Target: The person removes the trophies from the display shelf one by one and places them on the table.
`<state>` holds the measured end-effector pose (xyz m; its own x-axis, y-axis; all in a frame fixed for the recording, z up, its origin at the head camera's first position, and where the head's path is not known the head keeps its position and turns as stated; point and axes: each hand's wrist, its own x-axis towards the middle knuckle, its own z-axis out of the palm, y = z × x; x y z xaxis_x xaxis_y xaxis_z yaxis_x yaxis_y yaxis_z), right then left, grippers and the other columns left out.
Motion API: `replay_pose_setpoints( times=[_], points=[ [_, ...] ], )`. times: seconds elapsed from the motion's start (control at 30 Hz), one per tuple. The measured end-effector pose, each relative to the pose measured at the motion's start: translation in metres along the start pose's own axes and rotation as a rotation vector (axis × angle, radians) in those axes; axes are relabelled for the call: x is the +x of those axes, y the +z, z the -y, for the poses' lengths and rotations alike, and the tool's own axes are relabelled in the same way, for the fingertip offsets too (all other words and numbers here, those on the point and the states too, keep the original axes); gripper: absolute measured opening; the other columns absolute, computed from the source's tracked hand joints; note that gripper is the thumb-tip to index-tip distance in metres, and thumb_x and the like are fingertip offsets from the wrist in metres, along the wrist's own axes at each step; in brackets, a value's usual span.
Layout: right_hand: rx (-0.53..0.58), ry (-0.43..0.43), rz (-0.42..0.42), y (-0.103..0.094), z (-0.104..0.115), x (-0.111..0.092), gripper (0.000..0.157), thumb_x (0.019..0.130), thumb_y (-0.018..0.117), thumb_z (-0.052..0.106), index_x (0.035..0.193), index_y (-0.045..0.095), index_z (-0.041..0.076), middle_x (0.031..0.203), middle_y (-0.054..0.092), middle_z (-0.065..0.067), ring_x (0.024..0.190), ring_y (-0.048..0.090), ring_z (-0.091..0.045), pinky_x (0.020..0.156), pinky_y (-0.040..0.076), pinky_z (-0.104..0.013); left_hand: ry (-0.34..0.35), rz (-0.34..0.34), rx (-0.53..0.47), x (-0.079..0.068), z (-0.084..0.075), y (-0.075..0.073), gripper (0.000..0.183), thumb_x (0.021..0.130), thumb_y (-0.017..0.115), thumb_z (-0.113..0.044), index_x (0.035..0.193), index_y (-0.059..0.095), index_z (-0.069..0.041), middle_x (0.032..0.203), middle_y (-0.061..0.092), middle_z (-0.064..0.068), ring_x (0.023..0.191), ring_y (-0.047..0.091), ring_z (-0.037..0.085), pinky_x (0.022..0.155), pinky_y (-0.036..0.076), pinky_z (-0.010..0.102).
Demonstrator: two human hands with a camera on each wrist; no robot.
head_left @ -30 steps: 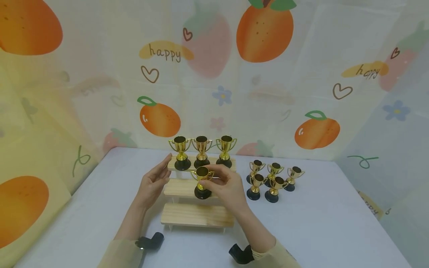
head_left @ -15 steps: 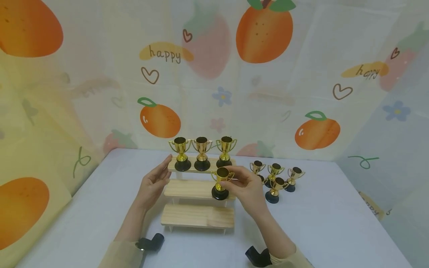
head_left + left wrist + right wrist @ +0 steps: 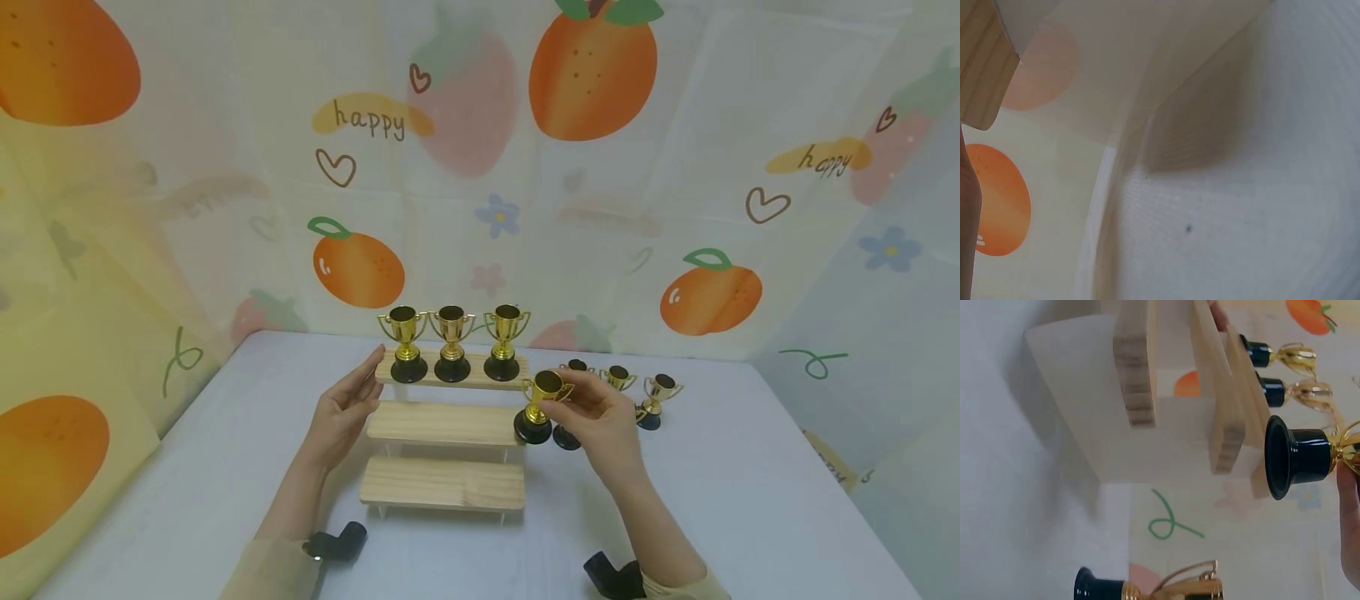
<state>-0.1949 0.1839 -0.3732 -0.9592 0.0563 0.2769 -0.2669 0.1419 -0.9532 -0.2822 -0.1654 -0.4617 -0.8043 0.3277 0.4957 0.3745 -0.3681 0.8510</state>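
My right hand (image 3: 603, 425) pinches a small gold trophy cup (image 3: 533, 427) with a black base, held upright at the right end of the middle shelf (image 3: 442, 423). In the right wrist view, the held trophy cup (image 3: 1310, 453) shows the hollow underside of its base, apart from the boards. My left hand (image 3: 343, 421) rests at the left side of the three-tier wooden display stand, its fingertips at the end of the top shelf (image 3: 477, 375). On that shelf stand three gold trophy cups (image 3: 452, 342). The left wrist view catches only a board end (image 3: 985, 81) and a sliver of hand.
Several more trophy cups (image 3: 652, 400) stand on the white table (image 3: 750, 500) to the right, partly hidden behind my right hand. The bottom shelf (image 3: 442, 483) bears nothing. A fruit-print cloth (image 3: 600, 208) forms the backdrop.
My right hand has carried the trophy cup rightward, from over the middle of the middle shelf to its right end. The left hand and the stand have stayed in place.
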Motion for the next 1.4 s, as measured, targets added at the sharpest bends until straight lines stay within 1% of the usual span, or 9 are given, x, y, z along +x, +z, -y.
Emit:
replay_pose_setpoints(
  times=[0.13,0.3,0.37,0.5,0.6,0.8,0.93,1.17,1.4],
  points=[
    [-0.019,0.017,-0.033,-0.011,-0.002,-0.001,0.043,0.081,0.078,0.005,0.122,0.064,0.001,0.102,0.069,0.018,0.094,0.07,0.0,0.082,0.062,-0.015,-0.005,0.0,0.002,0.0,0.0,0.0,0.064,0.092,0.042,0.019,0.152,0.027,0.004,0.158,0.038,-0.013,0.142,0.038,-0.008,0.116,0.036,0.013],
    [-0.034,0.006,-0.066,-0.023,-0.004,-0.001,0.042,0.082,0.077,0.005,0.121,0.064,0.0,0.101,0.07,0.018,0.093,0.071,0.0,0.082,0.062,-0.015,-0.014,-0.002,0.002,-0.001,0.0,-0.001,0.064,0.093,0.043,0.018,0.153,0.029,0.0,0.159,0.037,-0.012,0.144,0.035,-0.007,0.117,0.036,0.013],
    [-0.05,-0.006,-0.078,-0.027,-0.005,-0.001,0.041,0.083,0.077,0.005,0.121,0.064,0.0,0.101,0.07,0.019,0.092,0.071,0.0,0.082,0.062,-0.015,-0.014,-0.004,0.001,-0.001,0.001,-0.001,0.064,0.093,0.043,0.018,0.153,0.028,0.001,0.159,0.037,-0.012,0.143,0.036,-0.007,0.117,0.036,0.013],
    [-0.093,-0.015,-0.112,-0.037,-0.007,-0.002,0.039,0.084,0.076,0.006,0.121,0.064,0.0,0.101,0.069,0.019,0.091,0.07,0.001,0.078,0.061,-0.013,-0.01,-0.005,-0.006,0.0,0.001,-0.001,0.064,0.092,0.041,0.019,0.152,0.022,0.007,0.158,0.039,-0.014,0.141,0.038,-0.008,0.116,0.037,0.013],
    [-0.102,0.001,-0.139,-0.045,-0.01,-0.002,0.039,0.084,0.076,0.006,0.121,0.065,0.0,0.099,0.069,0.02,0.088,0.069,0.001,0.074,0.061,-0.012,-0.01,-0.005,-0.017,0.0,0.001,0.0,0.064,0.092,0.041,0.02,0.151,0.02,0.01,0.156,0.041,-0.016,0.141,0.039,-0.008,0.116,0.037,0.013],
    [-0.125,0.027,-0.17,-0.06,-0.017,-0.002,0.038,0.085,0.076,0.008,0.121,0.065,0.001,0.092,0.071,0.021,0.083,0.068,0.001,0.071,0.061,-0.013,-0.013,-0.01,-0.023,0.0,0.0,0.0,0.064,0.092,0.041,0.02,0.151,0.021,0.01,0.156,0.041,-0.016,0.14,0.04,-0.008,0.115,0.038,0.013],
    [-0.113,0.044,-0.191,-0.069,-0.02,-0.001,0.039,0.084,0.076,0.007,0.12,0.065,0.0,0.089,0.071,0.019,0.079,0.067,0.001,0.069,0.062,-0.015,-0.011,-0.011,-0.02,0.0,0.0,0.0,0.064,0.092,0.041,0.02,0.151,0.021,0.01,0.155,0.042,-0.017,0.14,0.04,-0.008,0.115,0.038,0.013],
    [-0.163,0.053,-0.23,-0.085,-0.026,0.0,0.039,0.084,0.077,0.01,0.122,0.066,0.004,0.092,0.071,0.024,0.084,0.067,0.004,0.074,0.06,-0.009,-0.004,-0.007,-0.013,0.0,0.001,0.0,0.064,0.092,0.042,0.019,0.153,0.024,0.006,0.157,0.04,-0.015,0.14,0.039,-0.009,0.116,0.037,0.013],
    [-0.177,0.091,-0.262,-0.097,-0.031,-0.001,0.042,0.084,0.077,0.01,0.124,0.065,0.004,0.093,0.07,0.025,0.086,0.067,0.005,0.074,0.059,-0.008,-0.004,-0.009,-0.005,0.0,0.001,0.0,0.064,0.092,0.042,0.019,0.151,0.02,0.011,0.156,0.041,-0.016,0.141,0.039,-0.008,0.115,0.037,0.013]
  ],
)
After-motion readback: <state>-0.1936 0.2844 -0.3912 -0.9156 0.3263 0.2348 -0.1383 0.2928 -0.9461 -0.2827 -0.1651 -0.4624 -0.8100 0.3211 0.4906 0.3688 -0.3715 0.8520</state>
